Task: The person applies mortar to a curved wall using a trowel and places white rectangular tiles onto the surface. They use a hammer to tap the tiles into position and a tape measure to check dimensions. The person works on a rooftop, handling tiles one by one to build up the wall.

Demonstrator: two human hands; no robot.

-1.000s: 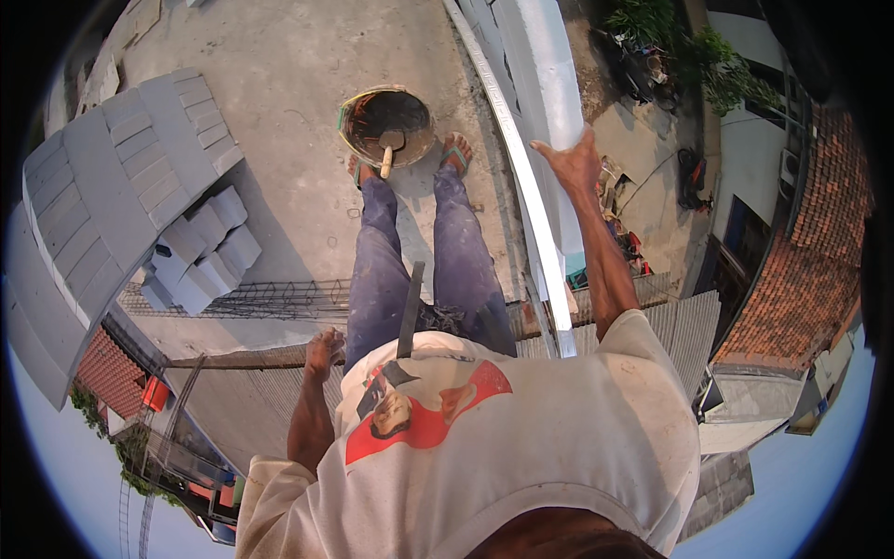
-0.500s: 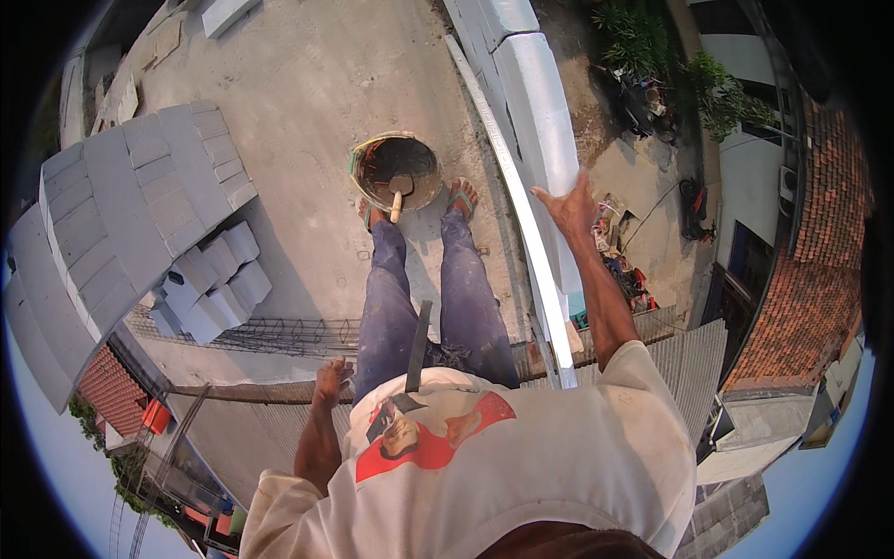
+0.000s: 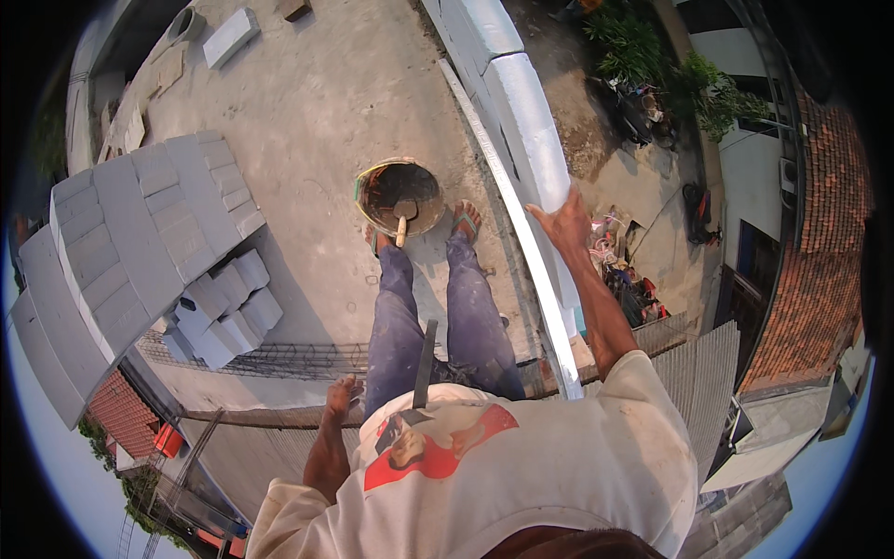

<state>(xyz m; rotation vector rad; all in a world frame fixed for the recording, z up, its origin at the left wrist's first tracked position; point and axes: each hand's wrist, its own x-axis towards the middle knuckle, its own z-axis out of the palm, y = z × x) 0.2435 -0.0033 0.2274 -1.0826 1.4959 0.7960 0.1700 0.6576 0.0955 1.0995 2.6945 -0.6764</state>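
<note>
My right hand [image 3: 564, 224] rests on the end of a pale lightweight block [image 3: 526, 116] on top of the low wall, thumb and fingers spread around its edge. Beside it, a long white straight bar [image 3: 510, 200] runs along the near face of the wall. My left hand [image 3: 343, 395] hangs by my left thigh with loosely parted fingers and nothing in it. Between my feet stands a mortar-smeared bucket [image 3: 371, 207]. A trowel [image 3: 401, 229] sits in it, its wooden handle leaning over the near rim.
Stacked grey blocks [image 3: 154, 219] stand at the left, with loose white blocks [image 3: 223, 312] beside them. Steel reinforcement cages [image 3: 307, 358] lie behind my legs. A single block [image 3: 231, 39] lies far ahead. Beyond the wall, the ground drops to a lower yard with a motorbike [image 3: 633, 110].
The view has tilted slightly, so everything sits a little lower in it. My right hand stays on the block at the wall, and my left hand still hangs by my thigh.
</note>
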